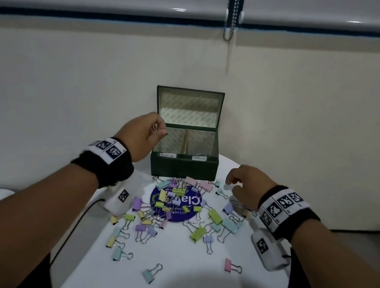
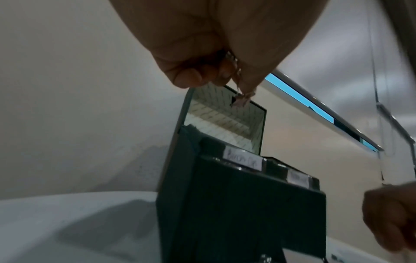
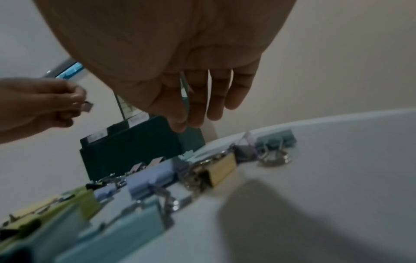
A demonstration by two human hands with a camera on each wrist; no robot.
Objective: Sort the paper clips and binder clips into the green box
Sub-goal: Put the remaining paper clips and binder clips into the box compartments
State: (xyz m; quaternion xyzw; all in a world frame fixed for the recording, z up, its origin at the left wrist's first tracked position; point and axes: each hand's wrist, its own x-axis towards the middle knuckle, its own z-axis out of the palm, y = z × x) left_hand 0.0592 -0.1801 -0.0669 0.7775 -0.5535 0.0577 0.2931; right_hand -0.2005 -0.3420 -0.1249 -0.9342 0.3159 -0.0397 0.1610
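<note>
Much bare white table is lying open at lower centre; the green box is sitting at its far edge. Left hand is pinching a small binder clip by the box's left wall; right hand, fingers loosely curled and holding nothing, is hovering over scattered binder clips.

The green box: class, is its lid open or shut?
Open. The green box has its lid standing upright at the back, exposing the lined inside and a divider between two compartments.
</note>
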